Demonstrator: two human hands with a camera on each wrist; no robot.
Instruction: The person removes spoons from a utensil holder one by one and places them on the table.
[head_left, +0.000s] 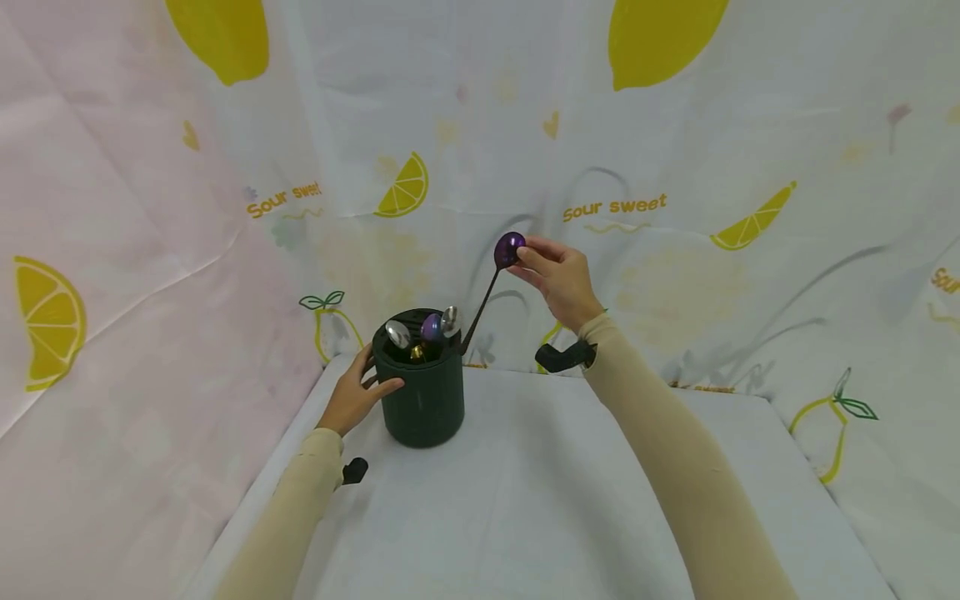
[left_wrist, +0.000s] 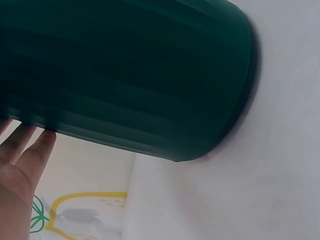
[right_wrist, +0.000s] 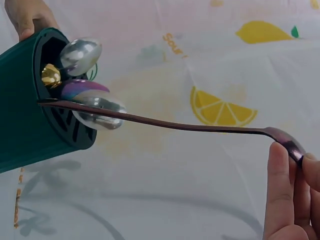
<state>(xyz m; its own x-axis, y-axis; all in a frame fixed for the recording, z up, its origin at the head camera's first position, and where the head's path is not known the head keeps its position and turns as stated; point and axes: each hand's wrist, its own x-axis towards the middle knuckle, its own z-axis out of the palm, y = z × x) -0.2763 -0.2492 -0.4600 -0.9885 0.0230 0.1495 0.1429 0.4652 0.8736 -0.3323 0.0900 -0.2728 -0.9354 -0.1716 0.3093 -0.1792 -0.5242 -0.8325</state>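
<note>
My right hand (head_left: 558,279) pinches the bowl of a long-handled purple spoon (head_left: 509,250), held up to the right of a dark green utensil holder (head_left: 423,404). The spoon's thin handle slants down, its end right at the holder's rim in the right wrist view. Around the holder's left side, near the top, my left hand (head_left: 360,392) grips it with fingers and thumb spread. Out of the slotted top stick a silver spoon (head_left: 397,334), a purple spoon (head_left: 431,327), another silver spoon (head_left: 450,321) and a small gold piece (right_wrist: 51,75). Their handles are hidden inside.
The holder stands upright on a white-covered table (head_left: 525,483), toward its back left. Behind and at the sides hangs a pale cloth (head_left: 480,125) printed with lemons, close to the table's back edge. Black straps sit on both wrists.
</note>
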